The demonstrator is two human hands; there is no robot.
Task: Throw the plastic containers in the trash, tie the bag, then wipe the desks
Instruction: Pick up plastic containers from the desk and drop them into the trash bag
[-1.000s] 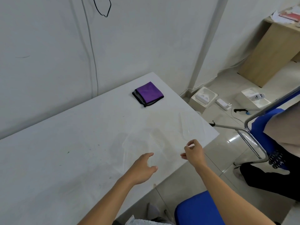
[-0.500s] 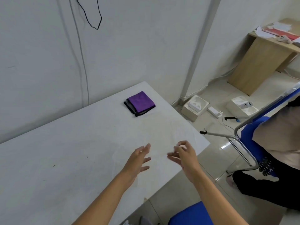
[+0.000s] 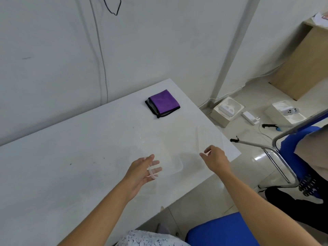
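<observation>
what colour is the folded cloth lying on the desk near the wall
Purple on top, with grey layers and black edging; the folded cloth shows in the head view.

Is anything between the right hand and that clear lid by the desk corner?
No. The right hand is right at the near end of the lid, with only bare desk around it. The cloth lies farther back.
</observation>
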